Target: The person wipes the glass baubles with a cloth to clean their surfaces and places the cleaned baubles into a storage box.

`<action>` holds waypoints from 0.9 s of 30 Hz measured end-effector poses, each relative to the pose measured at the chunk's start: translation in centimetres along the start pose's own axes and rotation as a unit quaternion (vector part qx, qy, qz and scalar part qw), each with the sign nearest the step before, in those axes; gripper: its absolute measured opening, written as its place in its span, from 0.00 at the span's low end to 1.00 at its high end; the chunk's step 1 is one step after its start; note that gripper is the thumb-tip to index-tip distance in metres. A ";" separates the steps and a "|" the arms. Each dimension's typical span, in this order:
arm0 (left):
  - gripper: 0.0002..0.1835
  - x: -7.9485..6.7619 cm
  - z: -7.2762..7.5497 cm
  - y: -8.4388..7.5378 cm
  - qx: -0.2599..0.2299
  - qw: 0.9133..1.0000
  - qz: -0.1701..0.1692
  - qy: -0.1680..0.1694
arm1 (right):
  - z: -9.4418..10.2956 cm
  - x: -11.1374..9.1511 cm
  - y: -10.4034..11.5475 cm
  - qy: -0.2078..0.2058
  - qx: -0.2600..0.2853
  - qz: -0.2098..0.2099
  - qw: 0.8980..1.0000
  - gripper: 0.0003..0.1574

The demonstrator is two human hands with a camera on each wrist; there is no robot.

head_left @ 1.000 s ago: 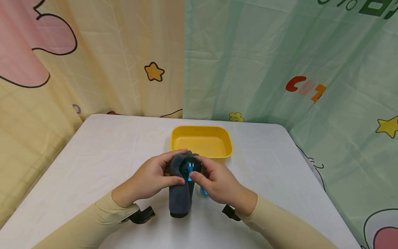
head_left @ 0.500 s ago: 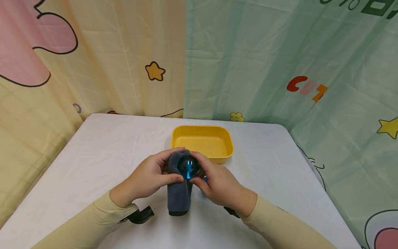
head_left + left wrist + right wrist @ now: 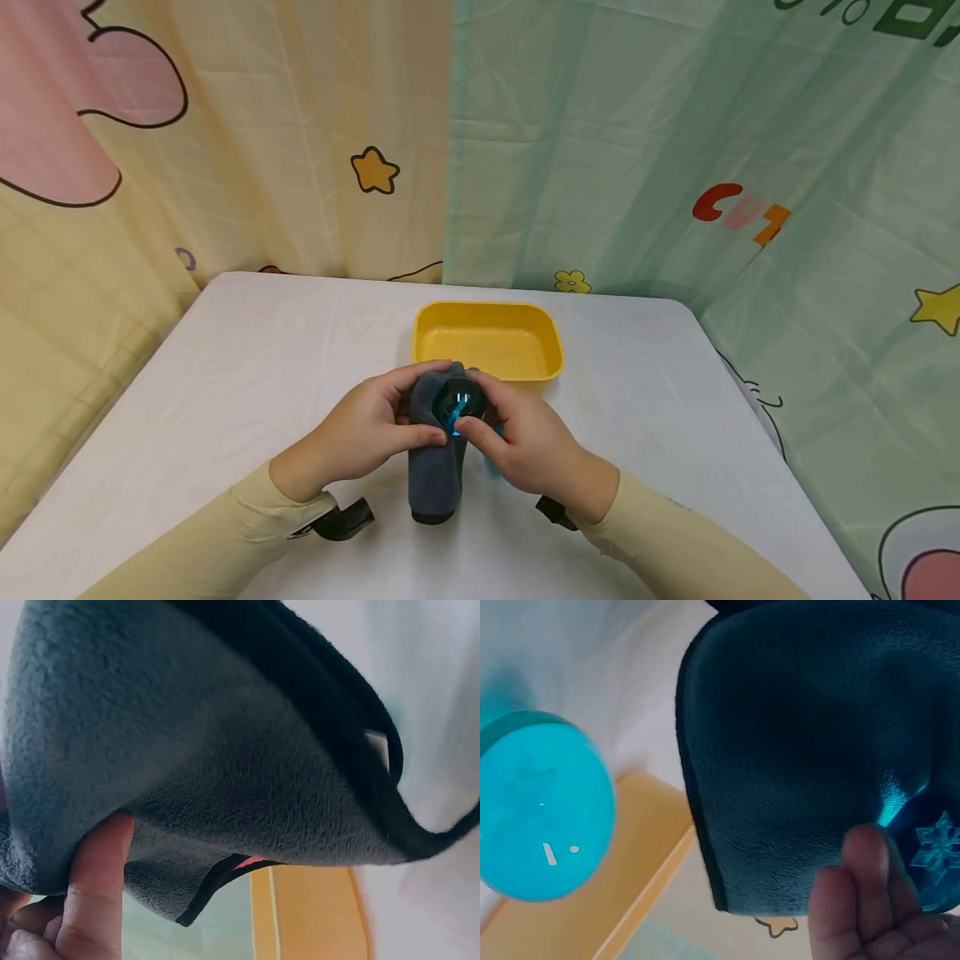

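Both hands work together on one soft dark-grey fleece cloth (image 3: 435,467), which hangs from the fingers down to the white table (image 3: 225,375). The left hand (image 3: 360,433) pinches the cloth between thumb and curled fingers, and the right hand (image 3: 525,446) curls around a clear blue glass ball (image 3: 454,405) with a snowflake inside. The ball sits between the two thumbs, half wrapped in the cloth (its top is bare). I judge the wiping is in progress, not finished. A yellow plastic tray (image 3: 551,350) stands just beyond the fingertips, with nothing in it.
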State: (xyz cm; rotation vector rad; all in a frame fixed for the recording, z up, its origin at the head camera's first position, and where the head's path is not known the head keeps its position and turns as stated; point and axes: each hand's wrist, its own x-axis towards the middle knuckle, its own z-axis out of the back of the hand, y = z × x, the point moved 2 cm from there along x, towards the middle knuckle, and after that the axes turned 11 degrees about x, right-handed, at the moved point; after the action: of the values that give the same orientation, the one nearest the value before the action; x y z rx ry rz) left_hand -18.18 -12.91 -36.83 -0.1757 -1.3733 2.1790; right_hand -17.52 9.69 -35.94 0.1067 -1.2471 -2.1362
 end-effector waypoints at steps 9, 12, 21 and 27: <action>0.40 0.0 0.5 0.2 0.004 1.000 -0.002 -0.008 | -0.2 -0.2 0.2 0.032 -0.082 0.061 0.994 0.51; 0.40 0.0 0.5 0.0 -0.013 1.000 -0.005 -0.006 | -0.1 -0.1 0.2 0.026 -0.093 0.069 0.993 0.49; 0.40 0.0 0.3 -0.5 -0.043 0.999 0.001 0.008 | 0.3 -0.2 0.3 0.029 -0.018 0.014 0.999 0.43; 0.40 -0.1 0.0 -0.5 -0.029 0.999 0.003 0.013 | 0.5 -0.1 -0.2 0.021 0.092 -0.054 0.994 0.23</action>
State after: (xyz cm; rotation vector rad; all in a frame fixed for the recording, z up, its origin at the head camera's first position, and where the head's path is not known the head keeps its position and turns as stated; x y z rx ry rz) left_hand -17.87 -12.78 -36.38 -0.2297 -1.4241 2.1358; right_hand -17.72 10.14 -35.85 0.3021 -1.4404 -2.0930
